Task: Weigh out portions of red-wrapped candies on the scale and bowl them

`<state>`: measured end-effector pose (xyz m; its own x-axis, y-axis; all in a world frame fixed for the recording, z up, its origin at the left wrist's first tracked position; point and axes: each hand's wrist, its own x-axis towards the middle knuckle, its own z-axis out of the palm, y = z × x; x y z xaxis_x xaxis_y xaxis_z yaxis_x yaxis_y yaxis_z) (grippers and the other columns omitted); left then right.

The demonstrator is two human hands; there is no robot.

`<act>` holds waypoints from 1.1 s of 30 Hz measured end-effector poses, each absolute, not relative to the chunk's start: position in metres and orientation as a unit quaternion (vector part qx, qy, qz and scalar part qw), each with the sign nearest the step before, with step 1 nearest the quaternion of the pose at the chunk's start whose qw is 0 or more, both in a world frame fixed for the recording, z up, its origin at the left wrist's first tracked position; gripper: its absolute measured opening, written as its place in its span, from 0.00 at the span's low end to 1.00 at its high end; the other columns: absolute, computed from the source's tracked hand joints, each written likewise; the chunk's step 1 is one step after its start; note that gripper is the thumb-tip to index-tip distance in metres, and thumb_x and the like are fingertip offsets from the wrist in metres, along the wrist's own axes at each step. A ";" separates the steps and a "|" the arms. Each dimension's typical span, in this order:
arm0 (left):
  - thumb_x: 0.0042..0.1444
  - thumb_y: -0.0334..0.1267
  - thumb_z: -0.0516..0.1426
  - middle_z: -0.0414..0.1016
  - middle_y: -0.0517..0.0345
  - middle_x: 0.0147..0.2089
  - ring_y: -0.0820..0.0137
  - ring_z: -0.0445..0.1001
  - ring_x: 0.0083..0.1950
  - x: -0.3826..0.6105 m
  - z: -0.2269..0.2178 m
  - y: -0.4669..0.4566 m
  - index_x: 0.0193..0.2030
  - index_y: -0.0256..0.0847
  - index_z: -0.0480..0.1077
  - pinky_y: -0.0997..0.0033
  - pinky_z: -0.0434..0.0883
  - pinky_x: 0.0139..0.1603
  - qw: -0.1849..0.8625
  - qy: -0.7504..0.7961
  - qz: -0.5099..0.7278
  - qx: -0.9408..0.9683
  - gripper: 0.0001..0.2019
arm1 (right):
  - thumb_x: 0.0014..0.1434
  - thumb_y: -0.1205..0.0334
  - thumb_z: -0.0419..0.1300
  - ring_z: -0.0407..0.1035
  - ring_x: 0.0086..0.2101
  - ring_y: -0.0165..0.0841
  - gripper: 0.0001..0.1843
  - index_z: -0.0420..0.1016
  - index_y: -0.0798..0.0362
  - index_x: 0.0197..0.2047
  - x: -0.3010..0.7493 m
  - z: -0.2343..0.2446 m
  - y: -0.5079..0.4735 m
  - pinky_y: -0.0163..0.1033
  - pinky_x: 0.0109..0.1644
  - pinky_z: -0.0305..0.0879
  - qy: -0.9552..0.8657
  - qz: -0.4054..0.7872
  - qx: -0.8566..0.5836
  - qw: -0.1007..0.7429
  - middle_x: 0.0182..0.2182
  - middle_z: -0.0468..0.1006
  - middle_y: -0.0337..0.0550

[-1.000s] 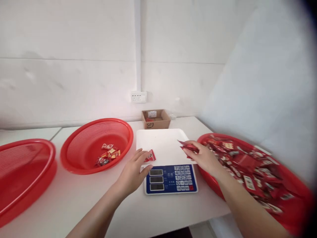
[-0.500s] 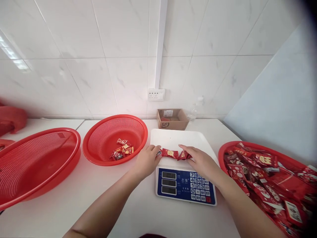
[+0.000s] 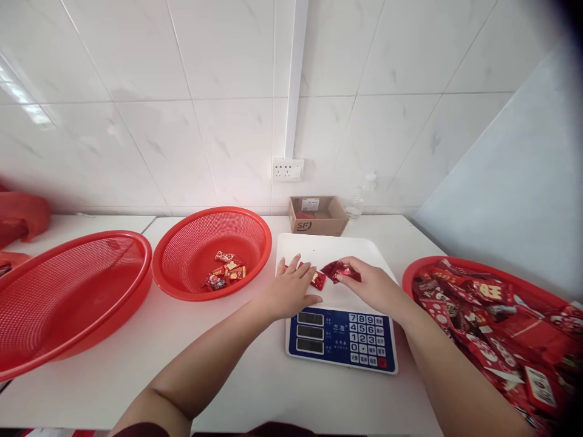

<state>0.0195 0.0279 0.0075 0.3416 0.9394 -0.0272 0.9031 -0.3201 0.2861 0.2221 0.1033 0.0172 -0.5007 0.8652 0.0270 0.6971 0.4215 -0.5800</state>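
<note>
My left hand point(image 3: 292, 287) is spread palm down over the pan of a white digital scale point(image 3: 350, 246), fingers stretched out. Under and beside it lie small red wrapped candies point(image 3: 319, 280), partly hidden by the fingers. Between the thumb and fingers of my right hand point(image 3: 371, 281) is a dark red wrapped candy point(image 3: 336, 270), held over the right half of the pan, its near end covered by the grip. A blue keypad panel point(image 3: 339, 337) with several small displays faces me at the front of the scale.
A red mesh basket point(image 3: 182, 237) with a few candies stands left of the scale; another point(image 3: 27, 358) is farther left. At right, a red basket point(image 3: 412, 267) is heaped with red packets. Behind are a cardboard box point(image 3: 321, 227) and a clear bottle point(image 3: 356, 206).
My left hand has opened from a pinch and now lies flat across the candies. The candy in my right hand has been lifted and turned, away from the one beside it.
</note>
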 end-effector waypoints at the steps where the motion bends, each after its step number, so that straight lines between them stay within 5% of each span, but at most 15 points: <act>1: 0.63 0.51 0.50 0.54 0.44 0.69 0.49 0.37 0.72 0.020 0.009 0.029 0.66 0.38 0.53 0.39 0.41 0.67 0.132 0.565 0.066 0.812 0.30 | 0.60 0.54 0.52 0.73 0.35 0.37 0.15 0.69 0.47 0.49 0.220 0.017 0.107 0.42 0.41 0.67 -0.812 0.266 -0.493 0.164 0.37 0.79 0.39; 5: 0.62 0.49 0.51 0.63 0.48 0.63 0.50 0.41 0.72 0.017 0.017 0.029 0.58 0.43 0.65 0.40 0.44 0.67 0.151 0.542 0.073 0.823 0.20 | 0.60 0.58 0.53 0.72 0.35 0.36 0.17 0.68 0.52 0.51 0.209 0.013 0.118 0.39 0.39 0.65 -0.777 0.268 -0.552 0.142 0.38 0.79 0.44; 9: 0.62 0.49 0.51 0.57 0.48 0.67 0.51 0.39 0.72 0.011 0.019 0.023 0.49 0.44 0.70 0.41 0.47 0.66 0.177 0.545 0.094 0.814 0.16 | 0.59 0.60 0.52 0.71 0.42 0.37 0.14 0.73 0.51 0.46 0.202 0.013 0.114 0.38 0.45 0.63 -0.800 0.287 -0.513 0.125 0.44 0.78 0.44; 18: 0.61 0.51 0.53 0.49 0.42 0.71 0.49 0.36 0.72 0.011 0.006 0.019 0.65 0.40 0.54 0.40 0.44 0.67 0.137 0.561 0.110 0.809 0.29 | 0.58 0.56 0.52 0.71 0.38 0.37 0.12 0.74 0.49 0.38 0.203 0.021 0.101 0.39 0.42 0.62 -0.824 0.308 -0.460 0.122 0.38 0.79 0.39; 33: 0.62 0.52 0.50 0.57 0.46 0.68 0.48 0.42 0.71 0.011 0.003 0.016 0.64 0.43 0.58 0.36 0.44 0.66 0.121 0.546 0.115 0.821 0.27 | 0.59 0.58 0.53 0.71 0.45 0.37 0.16 0.73 0.49 0.49 0.209 0.014 0.095 0.41 0.49 0.66 -0.795 0.325 -0.472 0.197 0.47 0.77 0.41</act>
<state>0.0108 0.0163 0.0034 0.3770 0.9245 0.0566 0.8690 -0.3742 0.3238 0.2094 0.0950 0.0136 -0.4761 0.8794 0.0067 0.6235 0.3430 -0.7026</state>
